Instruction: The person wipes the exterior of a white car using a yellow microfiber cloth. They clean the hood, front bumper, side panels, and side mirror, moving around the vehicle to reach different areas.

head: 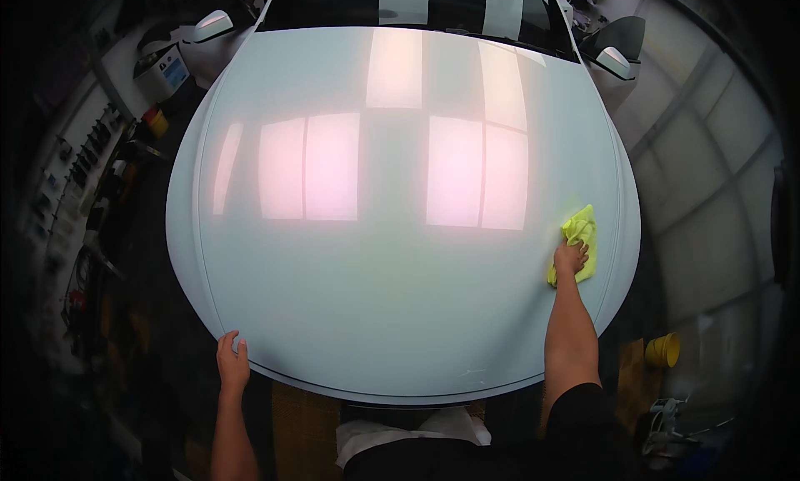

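Note:
Before me spreads the pale, glossy hood of a car (387,293), with lamp panels mirrored in its paint. On its right side my right hand (571,256) grips a folded yellow-green microfiber cloth (582,228), which lies flat against the paint. My left hand (232,359) holds nothing; thumb and fingers are apart at the hood's front left edge. Whether it touches the edge I cannot tell. Faint whitish marks (472,373) show near the hood's front edge, right of the middle.
Behind the hood rises the windshield (325,6), flanked by a left side mirror (213,26) and a right one (614,62). A yellow bucket (664,350) stands on the floor at right. Tools line a shelf (78,231) on the left; a panelled wall (700,137) bounds the right.

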Available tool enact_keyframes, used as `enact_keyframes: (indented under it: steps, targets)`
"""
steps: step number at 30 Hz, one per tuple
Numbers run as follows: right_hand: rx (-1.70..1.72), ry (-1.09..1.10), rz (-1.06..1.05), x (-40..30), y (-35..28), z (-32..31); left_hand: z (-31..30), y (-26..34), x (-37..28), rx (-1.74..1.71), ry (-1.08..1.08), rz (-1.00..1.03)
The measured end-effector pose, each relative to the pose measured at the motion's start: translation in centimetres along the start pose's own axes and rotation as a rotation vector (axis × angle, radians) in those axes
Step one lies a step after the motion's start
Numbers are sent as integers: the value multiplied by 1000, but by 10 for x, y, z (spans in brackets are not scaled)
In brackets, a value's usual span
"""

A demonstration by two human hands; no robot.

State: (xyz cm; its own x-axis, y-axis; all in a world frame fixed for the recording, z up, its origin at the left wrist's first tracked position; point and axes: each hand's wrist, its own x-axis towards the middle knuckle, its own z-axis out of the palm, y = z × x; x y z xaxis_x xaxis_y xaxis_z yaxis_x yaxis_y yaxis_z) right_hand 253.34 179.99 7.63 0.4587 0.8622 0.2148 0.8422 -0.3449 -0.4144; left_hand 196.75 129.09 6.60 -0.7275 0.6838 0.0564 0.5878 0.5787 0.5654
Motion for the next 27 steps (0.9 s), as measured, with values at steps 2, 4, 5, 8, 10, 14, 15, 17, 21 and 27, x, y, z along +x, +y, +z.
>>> enact_keyframes:
  steps: [2,4,5,8,10,14,15,17,21,27]
  targets:
    - [1,53,-225,-47,-96,19,2,10,55,24,55,88]
    - [109,-58,-648,-158,-198,41,21,50,131,-4,102,180]
    - [190,-170,-863,-222,-241,46,35,70,167,-23,139,230]
    - [419,-537,-1281,-358,-294,46,78,100,242,-219,237,114]
    - [492,-480,-1367,-338,-302,57,101,89,282,-220,331,44]
    - [316,-185,-973,-152,-264,59,123,112,263,-69,430,27]
    - [246,-114,-809,-88,-239,54,129,129,250,-69,421,23]
    - [87,-12,-492,11,-191,49,134,135,247,-4,414,46]
    - [13,36,-276,33,-233,63,145,133,253,160,448,50]
    - [428,-372,-1442,-224,-386,85,138,124,260,63,447,118]
